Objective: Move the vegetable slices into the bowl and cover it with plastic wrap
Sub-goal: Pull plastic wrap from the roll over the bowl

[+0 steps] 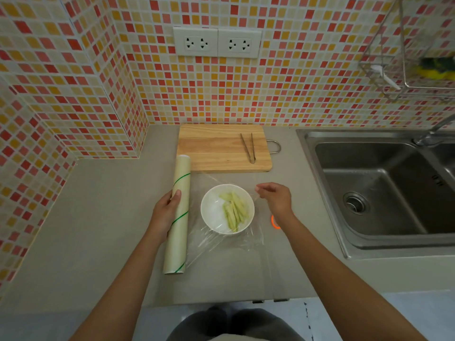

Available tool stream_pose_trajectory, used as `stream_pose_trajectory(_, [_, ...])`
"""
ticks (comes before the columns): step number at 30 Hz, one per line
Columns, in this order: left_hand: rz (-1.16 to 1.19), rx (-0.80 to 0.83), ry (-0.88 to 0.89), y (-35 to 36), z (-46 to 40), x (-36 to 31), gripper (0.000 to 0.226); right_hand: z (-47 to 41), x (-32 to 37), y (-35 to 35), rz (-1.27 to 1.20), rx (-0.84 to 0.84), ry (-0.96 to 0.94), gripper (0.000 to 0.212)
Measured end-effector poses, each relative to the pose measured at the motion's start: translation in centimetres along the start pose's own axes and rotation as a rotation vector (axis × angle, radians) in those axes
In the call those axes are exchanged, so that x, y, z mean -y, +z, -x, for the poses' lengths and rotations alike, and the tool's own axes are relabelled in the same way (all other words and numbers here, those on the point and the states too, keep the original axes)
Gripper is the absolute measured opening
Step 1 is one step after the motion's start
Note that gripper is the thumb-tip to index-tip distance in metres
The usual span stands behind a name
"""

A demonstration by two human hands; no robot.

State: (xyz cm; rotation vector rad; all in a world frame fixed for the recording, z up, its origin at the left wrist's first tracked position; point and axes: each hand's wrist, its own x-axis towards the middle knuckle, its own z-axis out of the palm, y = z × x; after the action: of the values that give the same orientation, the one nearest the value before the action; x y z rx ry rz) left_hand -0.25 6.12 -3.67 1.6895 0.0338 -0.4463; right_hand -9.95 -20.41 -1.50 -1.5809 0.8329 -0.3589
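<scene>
- One white bowl (222,193) sits on the grey tabletop (98,217), near the front edge and between the two hands.
- Several pale green vegetable slices (235,211) lie in the bowl's right half; the exact count is hard to tell, since they overlap. Their long axes run roughly from the near side to the far side, leaning slightly leftward toward the far end.
- One roll of plastic wrap (179,212) lies just left of the bowl, its long axis running near to far, parallel to the slices.
- One clear sheet of wrap (221,244) stretches from the roll rightward over the bowl, wrinkled at the near side.
- The left hand (166,212) grips the roll at its middle, thumb over the top.
- The right hand (277,199) pinches the sheet's far right edge, just right of the bowl.
- One wooden cutting board (216,148) lies beyond the bowl, against the tiled wall.
- One pair of metal tongs (248,147) rests on the board's right part, tips pointing away from the person.
- One steel sink (381,193) sits to the right.
- Two wall sockets (218,43) are mounted above the board.
</scene>
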Motion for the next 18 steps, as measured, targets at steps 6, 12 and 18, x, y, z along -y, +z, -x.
stream_pose_trajectory(6, [0.003,-0.008,0.021,-0.1,-0.4,-0.1,0.021,0.0,-0.1,-3.6,0.918,-0.095,0.131,0.020])
stream_pose_trajectory(12, [-0.008,0.018,0.029,-0.1,-0.6,-0.2,0.021,1.2,-1.4,-3.6,1.096,-0.013,0.238,0.027])
stream_pose_trajectory(18, [-0.024,0.019,0.014,-0.1,-0.7,0.0,0.021,1.4,-1.3,-3.3,1.078,-0.012,0.261,0.024])
